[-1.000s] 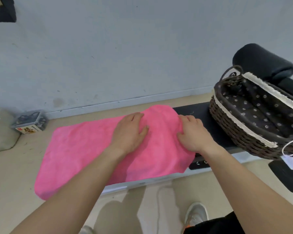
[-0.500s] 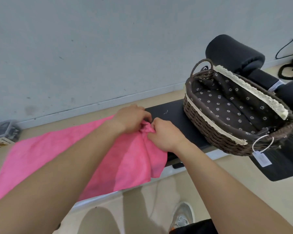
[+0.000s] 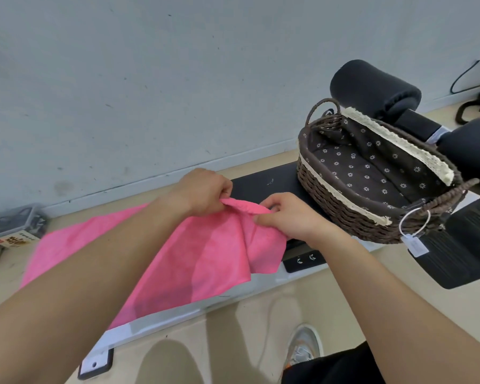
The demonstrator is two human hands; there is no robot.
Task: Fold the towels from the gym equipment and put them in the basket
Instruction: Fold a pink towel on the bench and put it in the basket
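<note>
Pinching the bunched edge of a bright pink terry-cloth towel [image 3: 211, 256] between curled fingers of left hand [image 3: 203, 191] and right hand [image 3: 287, 217], close together; draped below the fingers, left of brown wicker basket [image 3: 341, 214].

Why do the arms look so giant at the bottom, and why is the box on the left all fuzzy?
Head view: its wide lens stretches things near the edges, so the left arm and right arm swell toward the bottom corners. Head view: the box sits at the far left edge and looks smeared, while the towel and basket in the middle are sharp.
</note>
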